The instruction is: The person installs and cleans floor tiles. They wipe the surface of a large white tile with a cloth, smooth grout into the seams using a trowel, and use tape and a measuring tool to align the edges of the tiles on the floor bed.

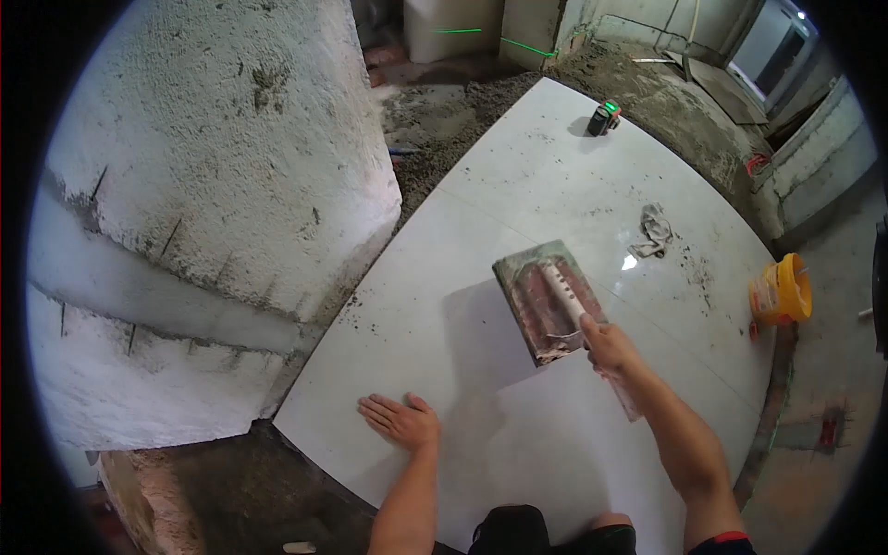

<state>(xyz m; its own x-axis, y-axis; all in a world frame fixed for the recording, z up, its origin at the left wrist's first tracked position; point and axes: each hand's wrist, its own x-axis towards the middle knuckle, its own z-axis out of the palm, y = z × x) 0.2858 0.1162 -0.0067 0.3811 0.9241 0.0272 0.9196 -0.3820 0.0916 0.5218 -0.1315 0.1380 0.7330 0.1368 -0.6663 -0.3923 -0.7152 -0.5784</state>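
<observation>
My right hand (612, 350) is wrapped round the pale handle of a tile beater (532, 310), a broad rectangular block with dirty reddish-brown and green sides. Its shadow falls to the left on large white floor tiles (398, 324), and the block seems raised above them. Palm down with fingers stretched out, my left hand (400, 421) lies on the tile near its left edge. Part of the beater's handle is hidden behind my right hand.
A laser level (604, 118) with green light stands at the far tile edge. A crumpled rag (653, 231) and mortar crumbs lie on the right. Beyond them is a yellow bucket (780, 289). A rough plastered wall (222, 139) borders the left; wet mortar (435, 139) lies beyond the tiles.
</observation>
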